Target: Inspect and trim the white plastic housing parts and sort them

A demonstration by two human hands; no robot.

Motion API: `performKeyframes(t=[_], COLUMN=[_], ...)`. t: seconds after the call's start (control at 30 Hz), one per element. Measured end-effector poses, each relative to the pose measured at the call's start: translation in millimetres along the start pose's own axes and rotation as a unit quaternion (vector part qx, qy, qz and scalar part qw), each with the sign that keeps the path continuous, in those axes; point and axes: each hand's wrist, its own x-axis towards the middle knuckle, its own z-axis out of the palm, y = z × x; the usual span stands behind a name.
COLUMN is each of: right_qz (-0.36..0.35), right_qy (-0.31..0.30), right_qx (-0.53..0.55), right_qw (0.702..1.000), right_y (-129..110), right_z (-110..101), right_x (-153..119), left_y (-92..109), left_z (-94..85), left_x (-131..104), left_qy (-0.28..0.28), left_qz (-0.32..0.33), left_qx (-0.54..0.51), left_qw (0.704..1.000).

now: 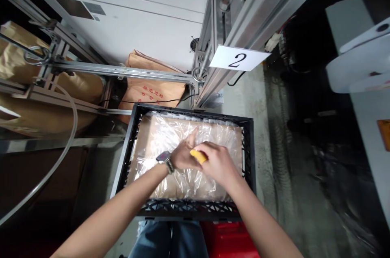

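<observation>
Over a black plastic crate (250, 148), my right hand (219, 164) is closed around a small yellow object (199, 156). Its kind cannot be made out, since the fingers cover part of it. My left hand (183, 155), with a watch (166, 160) on the wrist, is right beside it, thumb stretched out and palm partly showing. The left fingertips are partly hidden near the right hand. Beneath both hands, clear plastic film (164, 136) lies wrinkled and shiny over brown cardboard (143, 136) inside the crate.
A metal frame (152, 72) with a "2" sign (237, 59) stands beyond the crate, before a white machine cabinet (128, 6). Brown paper sacks (152, 91) lean behind it. A clear hose (68, 144) curves at left. Something red (228, 239) is below the crate.
</observation>
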Motion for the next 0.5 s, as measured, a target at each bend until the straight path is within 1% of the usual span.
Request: performKeyframes(t=[0.07,0.1,0.13,0.2,0.27,0.3,0.37,0.43,0.5], right_qz=[-0.012,-0.008,0.007,0.071,0.150,0.180,0.213,0.226,0.235], right_qy=[-0.054,-0.067,-0.055,0.021,0.098,0.116,0.121,0.142,0.161], right_qx=[0.045,0.074,0.100,0.141,0.172,0.189,0.234,0.267,0.295], right_qw=[0.997,0.995,0.993,0.987,0.969,0.958,0.941,0.926,0.912], right_y=[-1,2,7,23,43,51,63,64,57], right_z=[6,7,7,2,-3,-4,-2,5,16], right_x=[-1,-3,-4,-5,-4,-4,-4,-9,-20], left_y=[4,4,4,3,2,2,2,2,1], left_z=[22.8,31.8,38.3,42.7,37.1,31.9,19.7,9.0,2.0], left_x=[-2,-2,-2,-1,1,2,6,10,15], left_qy=[0.021,0.028,0.035,0.041,0.038,0.029,-0.013,-0.067,-0.112], left_qz=[-0.027,-0.040,-0.049,-0.057,-0.057,-0.053,-0.038,-0.023,-0.014], left_qx=[0.035,0.041,0.044,0.046,0.045,0.043,0.033,0.014,-0.010], left_qw=[0.999,0.998,0.997,0.996,0.997,0.997,0.999,0.997,0.994])
